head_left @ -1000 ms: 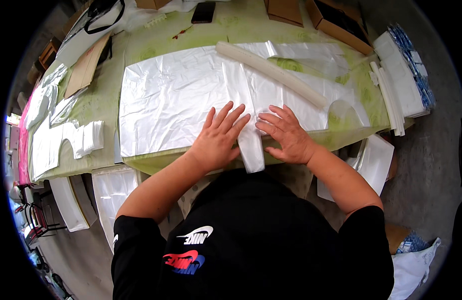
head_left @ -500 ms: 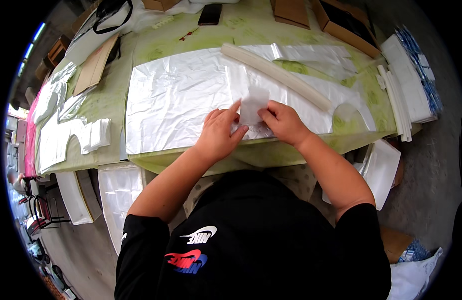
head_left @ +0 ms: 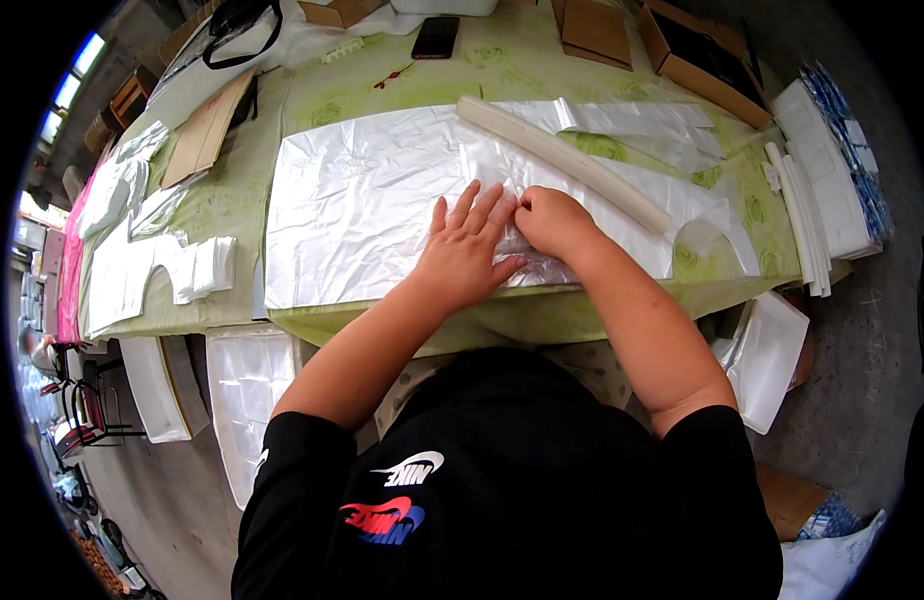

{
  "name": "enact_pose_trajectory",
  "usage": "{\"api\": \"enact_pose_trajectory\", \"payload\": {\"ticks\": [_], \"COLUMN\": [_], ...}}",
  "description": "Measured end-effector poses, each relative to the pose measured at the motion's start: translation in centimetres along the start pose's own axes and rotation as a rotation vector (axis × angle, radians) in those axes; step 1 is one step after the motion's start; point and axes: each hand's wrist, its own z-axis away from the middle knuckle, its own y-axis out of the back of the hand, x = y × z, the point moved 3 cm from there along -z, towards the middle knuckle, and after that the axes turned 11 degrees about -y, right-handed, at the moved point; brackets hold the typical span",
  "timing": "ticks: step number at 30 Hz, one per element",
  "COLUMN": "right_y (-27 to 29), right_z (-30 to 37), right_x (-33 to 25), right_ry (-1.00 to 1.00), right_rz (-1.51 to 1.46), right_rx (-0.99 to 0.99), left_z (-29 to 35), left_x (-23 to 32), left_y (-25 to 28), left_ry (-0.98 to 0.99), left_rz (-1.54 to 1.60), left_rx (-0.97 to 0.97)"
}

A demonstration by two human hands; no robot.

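Note:
A thin, glossy white plastic sheet (head_left: 362,210) lies across the table, wrinkled, with a rounded cutout at its right end. My left hand (head_left: 467,245) rests flat on it near the front edge, fingers spread and nothing gripped. Just right of it, my right hand (head_left: 557,222) is closed in a fist or pinch, its fingertips close to the left fingers. Whatever those fingertips hold is hidden. A long off-white tube (head_left: 562,162) lies diagonally on the sheet, beyond my right hand.
Folded white plastic pieces (head_left: 204,268) lie at the left, beside flat cardboard (head_left: 207,130). A phone (head_left: 436,38) and an open cardboard box (head_left: 707,65) are at the back. Thin white rods (head_left: 800,220) lie along the right edge. White bins (head_left: 252,385) stand below the table.
My left hand has flattened onto the sheet with fingers spread. The small translucent white piece held upright between my hands is no longer raised. My right hand has lowered and closed.

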Motion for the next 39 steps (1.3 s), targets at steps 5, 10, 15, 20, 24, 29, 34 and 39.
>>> {"api": "enact_pose_trajectory", "payload": {"ticks": [5, 10, 15, 20, 24, 29, 34, 39], "right_y": [0.1, -0.7, -1.1, 0.5, -0.7, -1.0, -1.4, -1.6], "right_z": [3.3, 8.9, 14.0, 11.5, 8.4, 6.2, 5.6, 6.1], "right_x": [0.2, 3.1, 5.0, 4.3, 4.8, 3.6, 2.5, 2.2], "right_ry": [-0.008, 0.001, 0.245, 0.711, 0.701, 0.411, 0.281, 0.321], "right_rz": [-0.191, -0.514, -0.543, -0.105, -0.076, -0.041, 0.118, 0.104], "right_rx": [0.053, -0.195, -0.112, 0.258, 0.312, 0.318, 0.317, 0.401], "left_z": [-0.2, 2.5, 4.8, 3.9, 3.0, 2.6, 1.7, 1.4], "left_x": [-0.3, 2.2, 2.7, 2.0, 1.3, 0.7, 0.8, 2.0], "left_y": [-0.4, 1.6, 1.8, 2.1, 2.3, 1.5, 1.7, 1.6], "left_ry": [0.090, -0.104, -0.188, -0.177, -0.018, 0.162, 0.268, -0.025], "left_rz": [-0.007, 0.066, 0.203, 0.297, 0.412, 0.378, 0.348, 0.084], "left_rx": [-0.086, -0.087, -0.052, 0.120, 0.138, 0.200, 0.161, 0.298]}}
